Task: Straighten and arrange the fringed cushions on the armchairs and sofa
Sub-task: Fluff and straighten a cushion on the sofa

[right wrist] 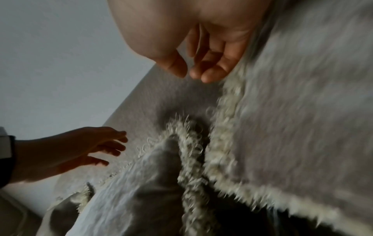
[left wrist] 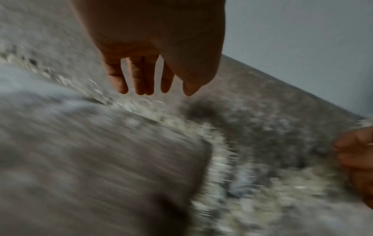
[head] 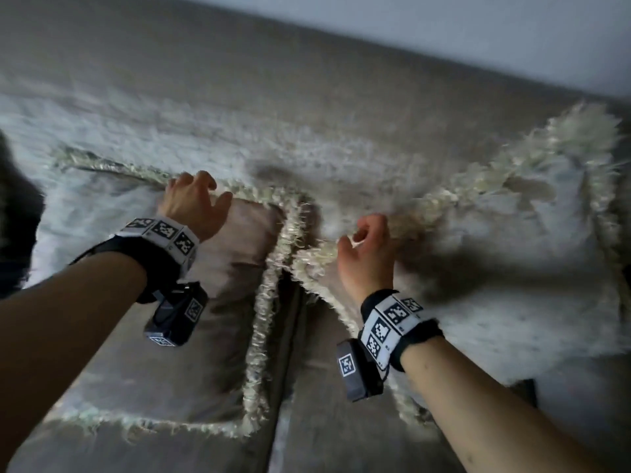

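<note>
Two taupe cushions with cream fringe lean against the sofa back. The left cushion [head: 232, 285] [left wrist: 101, 159] [right wrist: 141, 199] has my left hand [head: 196, 203] [left wrist: 165, 83] at its top edge, fingers straight and spread, just over the fringe and holding nothing. The right cushion [head: 512, 268] [right wrist: 302, 127] is blurred. My right hand [head: 367, 247] [right wrist: 193, 71] is at its top left corner, against the fringe. Its fingers are loosely curled, and in the right wrist view nothing lies between thumb and fingertips. The cushions' fringes touch in the middle.
The grey-brown sofa back [head: 239, 80] rises behind the cushions, with a pale wall [head: 478, 29] above it. Two seat cushions meet at a seam [head: 283, 421] below my hands. Something dark [head: 13, 216] sits at the left edge.
</note>
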### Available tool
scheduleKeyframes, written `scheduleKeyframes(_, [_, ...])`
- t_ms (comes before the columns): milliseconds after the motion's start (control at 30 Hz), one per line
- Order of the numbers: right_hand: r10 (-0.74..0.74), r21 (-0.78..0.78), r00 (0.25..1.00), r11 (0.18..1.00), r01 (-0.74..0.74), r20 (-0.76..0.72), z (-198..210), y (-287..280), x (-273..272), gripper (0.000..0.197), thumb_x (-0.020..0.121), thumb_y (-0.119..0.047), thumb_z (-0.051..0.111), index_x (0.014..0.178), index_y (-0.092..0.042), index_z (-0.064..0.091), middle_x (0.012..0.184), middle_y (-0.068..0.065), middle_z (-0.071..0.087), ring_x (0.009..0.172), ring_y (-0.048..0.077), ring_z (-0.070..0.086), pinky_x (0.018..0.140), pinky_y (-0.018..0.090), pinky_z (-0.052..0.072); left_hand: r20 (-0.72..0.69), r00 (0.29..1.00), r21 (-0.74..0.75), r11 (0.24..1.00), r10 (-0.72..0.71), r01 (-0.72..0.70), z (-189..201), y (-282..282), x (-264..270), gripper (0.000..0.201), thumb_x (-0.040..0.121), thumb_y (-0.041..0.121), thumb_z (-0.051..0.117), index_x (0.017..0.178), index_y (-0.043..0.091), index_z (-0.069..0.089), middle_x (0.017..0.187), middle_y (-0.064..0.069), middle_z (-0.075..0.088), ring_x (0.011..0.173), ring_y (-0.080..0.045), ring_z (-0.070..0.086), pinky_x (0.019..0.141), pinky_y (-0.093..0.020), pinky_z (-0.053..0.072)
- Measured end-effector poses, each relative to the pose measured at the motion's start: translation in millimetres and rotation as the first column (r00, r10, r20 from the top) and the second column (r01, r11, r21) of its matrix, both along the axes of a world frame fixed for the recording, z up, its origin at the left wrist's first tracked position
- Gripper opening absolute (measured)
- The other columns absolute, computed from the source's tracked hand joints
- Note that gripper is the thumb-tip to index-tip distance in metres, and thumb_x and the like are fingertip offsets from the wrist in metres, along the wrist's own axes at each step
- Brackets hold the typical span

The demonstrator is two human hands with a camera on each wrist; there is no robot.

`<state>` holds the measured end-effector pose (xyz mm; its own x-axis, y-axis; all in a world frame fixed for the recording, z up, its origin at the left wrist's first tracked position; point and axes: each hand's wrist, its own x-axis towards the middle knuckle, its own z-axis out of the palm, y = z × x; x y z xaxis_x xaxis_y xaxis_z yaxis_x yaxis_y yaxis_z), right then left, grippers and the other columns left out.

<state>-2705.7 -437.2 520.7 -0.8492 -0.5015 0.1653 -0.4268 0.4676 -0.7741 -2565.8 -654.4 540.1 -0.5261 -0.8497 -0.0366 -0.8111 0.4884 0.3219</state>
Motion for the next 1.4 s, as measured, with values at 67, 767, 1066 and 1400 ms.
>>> scheduleKeyframes(67, [-0.053,0.111,0.993,0.993,0.041,0.104,-24,-37,38,0.025,0.081,-0.012,0.063,0.102,-0.008,0.051,0.096,0.006,0.057,0.079,0.019,0.053,0.069,0.022,0.037,0.047,0.998,0.004,1.0,-0.03,0.03,-2,-40,32,0.045,0.088,0.045,0.053,0.12,0.013,0.057,0.127,-0.021,0.053,0.121,-0.041,0.043,0.1,-0.05,0.039])
scheduleKeyframes(767, [-0.675,0.533,0.495,0.737,0.417,0.547,-144,-92,205,0.125,0.038,-0.097,0.054,0.138,-0.022,0.047,0.142,0.004,0.05,0.128,0.028,0.051,0.11,0.042,0.039,0.321,0.867,0.094,0.924,-0.38,0.37,-69,-160,113,0.059,0.092,0.059,0.033,0.136,0.021,0.038,0.145,-0.015,0.038,0.134,-0.038,0.033,0.106,-0.055,0.026])
scheduleKeyframes(1066, [-0.378,0.261,0.569,0.924,0.279,0.73,-151,-61,226,0.098,0.046,-0.062,0.087,0.13,-0.022,0.058,0.127,-0.004,0.064,0.111,0.016,0.062,0.097,0.039,0.051,0.2,0.913,0.061,0.934,-0.357,0.352,-31,-138,139,0.035,0.098,0.042,0.028,0.119,0.024,0.05,0.131,-0.013,0.053,0.13,-0.039,0.037,0.105,-0.066,0.019])
scheduleKeyframes(1400, [-0.36,0.202,0.856,0.931,0.304,0.37,-39,-62,258,0.071,0.064,-0.053,0.08,0.121,-0.014,0.063,0.117,0.004,0.069,0.109,0.023,0.065,0.085,0.018,0.043,0.039,0.993,-0.181,0.976,-0.115,0.12,67,-91,239,0.043,0.097,0.042,0.031,0.124,0.013,0.048,0.127,-0.017,0.053,0.126,-0.039,0.04,0.104,-0.058,0.026])
